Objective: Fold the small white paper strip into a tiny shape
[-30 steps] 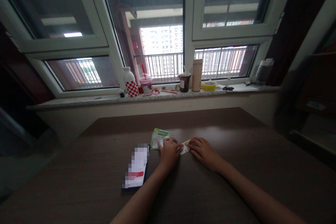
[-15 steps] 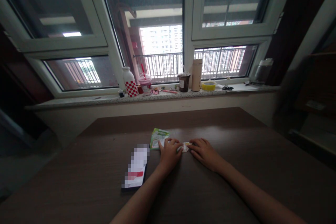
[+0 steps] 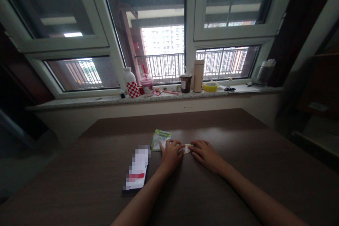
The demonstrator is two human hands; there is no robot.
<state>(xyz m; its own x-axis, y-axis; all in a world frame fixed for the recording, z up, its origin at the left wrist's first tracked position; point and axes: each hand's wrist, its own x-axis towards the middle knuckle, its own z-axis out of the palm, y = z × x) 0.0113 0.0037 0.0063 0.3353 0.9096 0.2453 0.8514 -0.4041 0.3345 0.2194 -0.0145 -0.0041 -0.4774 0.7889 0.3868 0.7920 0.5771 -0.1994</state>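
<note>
On the brown table lies a small white piece of paper or packet [image 3: 187,148] with a yellowish mark, between my two hands. At its left end, my left hand [image 3: 172,153] grips it with thumb and index finger, the little finger spread outward. Its right end is pinched under the fingertips of my right hand [image 3: 206,153]. Both ends are partly hidden by fingers. A green and white printed packet [image 3: 159,141] lies flat just left of my left hand, which overlaps its right edge. Nearer to me, left of my left forearm, is a phone [image 3: 138,169] with its screen lit and blurred out.
Beyond the table [image 3: 225,123] runs a stone windowsill [image 3: 106,103]. On it stand a red-checked white bottle [image 3: 132,84], a pink drink cup [image 3: 147,85], a dark cup [image 3: 185,84], a beige flask [image 3: 198,76], yellow tape [image 3: 210,87] and black scissors [image 3: 229,89].
</note>
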